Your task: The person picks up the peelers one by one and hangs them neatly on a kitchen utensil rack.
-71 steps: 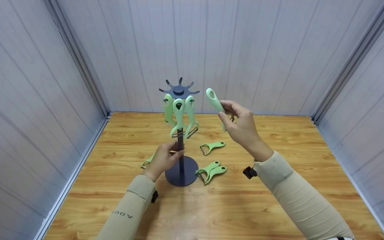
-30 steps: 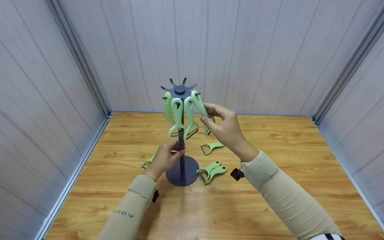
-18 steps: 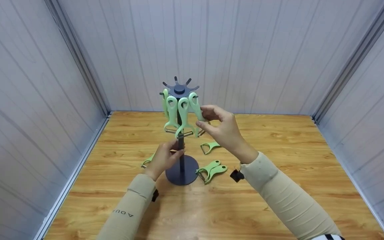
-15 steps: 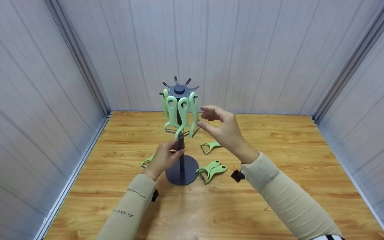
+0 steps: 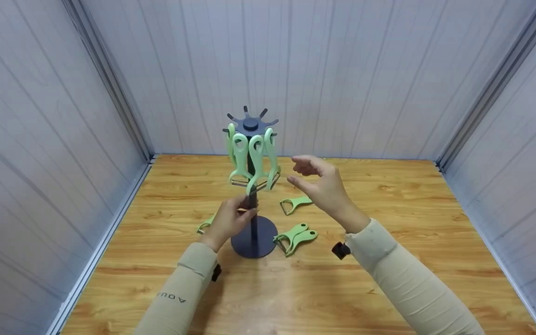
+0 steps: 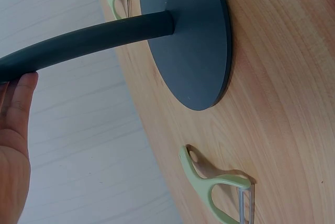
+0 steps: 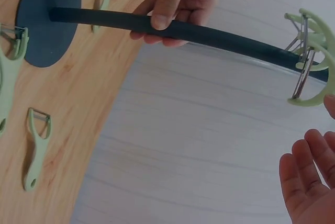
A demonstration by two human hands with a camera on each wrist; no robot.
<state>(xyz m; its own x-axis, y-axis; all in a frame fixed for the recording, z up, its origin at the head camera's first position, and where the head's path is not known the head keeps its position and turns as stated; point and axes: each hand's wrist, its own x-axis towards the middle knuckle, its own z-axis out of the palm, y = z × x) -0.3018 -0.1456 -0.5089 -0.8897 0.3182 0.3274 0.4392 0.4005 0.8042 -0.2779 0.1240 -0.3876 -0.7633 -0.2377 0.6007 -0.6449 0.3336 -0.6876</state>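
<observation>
My left hand (image 5: 228, 221) grips the post (image 7: 104, 18) of a dark hanging stand, thumb and fingers round it below the hooks. Several light green Y-shaped peelers hang by their handle holes from the front hooks; the rightmost peeler (image 5: 270, 149) hangs on a right-side hook. My right hand (image 5: 326, 186) is just right of that peeler, thumb and fingers apart, holding nothing. In the right wrist view, the palm of this hand (image 7: 314, 177) shows near the peelers' blades. The bare hooks (image 5: 245, 111) point to the back of the stand.
The round base (image 5: 255, 242) stands on a wood-grain table. Two overlapping peelers (image 5: 303, 237) lie at its right, another peeler (image 5: 294, 203) farther back. A peeler (image 6: 201, 182) left of the base is partly hidden by my left hand in the head view. Pale panels (image 5: 365, 79) enclose the table.
My right hand brought a peeler leftward onto a hook, let it go and drew back right and slightly down. The hook top turned a little, carrying the hanging peelers. My left hand stayed on the post.
</observation>
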